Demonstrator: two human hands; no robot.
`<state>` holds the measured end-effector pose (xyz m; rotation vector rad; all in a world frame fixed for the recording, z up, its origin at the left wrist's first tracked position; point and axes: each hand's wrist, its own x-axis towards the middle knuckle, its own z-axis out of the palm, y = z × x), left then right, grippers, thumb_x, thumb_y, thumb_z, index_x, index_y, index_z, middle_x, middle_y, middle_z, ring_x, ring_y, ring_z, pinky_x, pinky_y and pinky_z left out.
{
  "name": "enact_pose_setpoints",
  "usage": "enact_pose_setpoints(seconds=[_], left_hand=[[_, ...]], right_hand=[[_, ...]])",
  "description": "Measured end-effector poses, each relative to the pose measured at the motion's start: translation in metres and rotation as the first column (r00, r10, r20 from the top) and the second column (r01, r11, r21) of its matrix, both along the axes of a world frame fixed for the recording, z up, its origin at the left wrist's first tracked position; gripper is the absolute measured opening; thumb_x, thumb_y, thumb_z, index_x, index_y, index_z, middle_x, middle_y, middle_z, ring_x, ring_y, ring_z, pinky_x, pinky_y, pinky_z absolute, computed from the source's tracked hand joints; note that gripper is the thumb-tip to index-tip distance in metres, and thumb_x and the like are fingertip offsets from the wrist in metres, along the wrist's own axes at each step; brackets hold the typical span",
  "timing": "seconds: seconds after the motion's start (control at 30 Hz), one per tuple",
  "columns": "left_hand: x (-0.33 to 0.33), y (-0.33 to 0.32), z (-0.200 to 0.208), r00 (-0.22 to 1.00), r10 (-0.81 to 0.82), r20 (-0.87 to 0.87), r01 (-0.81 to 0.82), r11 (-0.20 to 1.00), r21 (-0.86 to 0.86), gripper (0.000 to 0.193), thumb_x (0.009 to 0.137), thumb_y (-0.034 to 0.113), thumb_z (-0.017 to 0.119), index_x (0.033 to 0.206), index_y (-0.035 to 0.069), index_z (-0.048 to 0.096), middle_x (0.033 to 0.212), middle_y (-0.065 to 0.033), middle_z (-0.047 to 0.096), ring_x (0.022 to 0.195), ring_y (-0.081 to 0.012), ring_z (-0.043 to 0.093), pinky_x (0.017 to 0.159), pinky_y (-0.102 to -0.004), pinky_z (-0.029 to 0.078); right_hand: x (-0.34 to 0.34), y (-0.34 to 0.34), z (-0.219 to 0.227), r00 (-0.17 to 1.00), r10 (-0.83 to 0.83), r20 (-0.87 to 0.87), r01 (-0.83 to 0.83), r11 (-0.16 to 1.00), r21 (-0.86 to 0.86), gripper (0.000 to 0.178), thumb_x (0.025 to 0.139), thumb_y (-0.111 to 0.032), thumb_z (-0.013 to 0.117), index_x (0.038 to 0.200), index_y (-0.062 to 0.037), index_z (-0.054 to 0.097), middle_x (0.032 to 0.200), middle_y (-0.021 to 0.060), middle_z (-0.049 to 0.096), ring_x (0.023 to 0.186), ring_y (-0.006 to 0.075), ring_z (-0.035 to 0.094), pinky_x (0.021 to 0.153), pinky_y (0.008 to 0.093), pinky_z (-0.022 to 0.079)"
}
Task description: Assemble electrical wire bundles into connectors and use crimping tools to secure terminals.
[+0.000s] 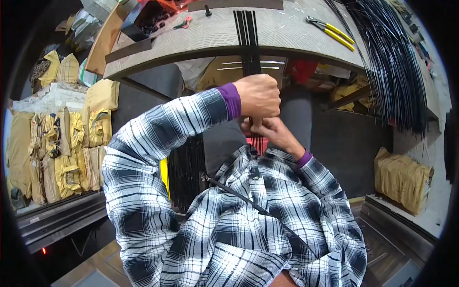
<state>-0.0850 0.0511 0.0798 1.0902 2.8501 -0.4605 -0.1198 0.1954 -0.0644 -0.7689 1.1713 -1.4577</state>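
A bundle of thin black cable-like strands [248,43] runs from the tabletop over its near edge towards my lap. My left hand [259,95] is closed in a fist around it, just short of the table edge. Below that fist, my right hand [276,134] has its fingers closed on the lower part of the same bundle. The strands' near ends fan out slightly under my hands, close to my shirt. Their far ends lie side by side on the table. The fists hide the middle of the bundle.
On the table [287,31] lie yellow-handled pliers [334,33], a red-handled tool [184,23] and a box of small black parts [138,24]. Long black strands [397,67] hang off its right end. Wrapped packages [67,167] fill the left; another brown package [404,179] sits right.
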Motion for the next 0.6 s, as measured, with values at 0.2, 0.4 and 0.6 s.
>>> enact_pose_setpoints(seconds=[0.2, 0.4, 0.6], left_hand=[[0.021, 0.006, -0.002, 0.902, -0.107, -0.418, 0.319, 0.819, 0.477, 0.020, 0.064, 0.023, 0.061, 0.061, 0.010, 0.046, 0.062, 0.0007, 0.045, 0.062, -0.0158, 0.047, 0.057, -0.0285, 0.039], [0.051, 0.017, -0.029, 0.823, 0.485, 0.296, -0.016, -0.501, 0.865, 0.041, 0.090, 0.035, 0.048, 0.091, -0.005, 0.054, 0.078, -0.0098, 0.057, 0.072, -0.0169, 0.056, 0.066, -0.0277, 0.045], [0.053, 0.041, -0.048, 0.952, 0.113, 0.286, -0.111, -0.741, 0.662, 0.041, 0.091, 0.037, 0.044, 0.087, -0.003, 0.052, 0.065, -0.0092, 0.049, 0.054, -0.0154, 0.048, 0.051, -0.0263, 0.040]], right_hand=[[-0.018, 0.010, 0.032, 0.866, -0.178, -0.468, 0.105, 0.978, -0.179, 0.014, 0.080, -0.004, 0.057, 0.093, 0.0014, 0.058, 0.073, 0.0083, 0.063, 0.065, 0.0098, 0.057, 0.059, 0.0264, 0.046], [-0.009, -0.001, 0.025, 0.844, 0.049, -0.534, -0.138, 0.982, -0.129, 0.023, 0.084, -0.004, 0.052, 0.107, -0.0007, 0.052, 0.069, 0.0164, 0.057, 0.057, 0.0278, 0.055, 0.051, 0.0331, 0.042], [-0.074, -0.018, 0.111, 0.668, 0.257, -0.699, -0.375, 0.927, -0.018, 0.043, 0.081, -0.001, 0.051, 0.123, -0.0035, 0.041, 0.109, 0.0185, 0.056, 0.097, 0.0318, 0.058, 0.083, 0.0368, 0.045]])
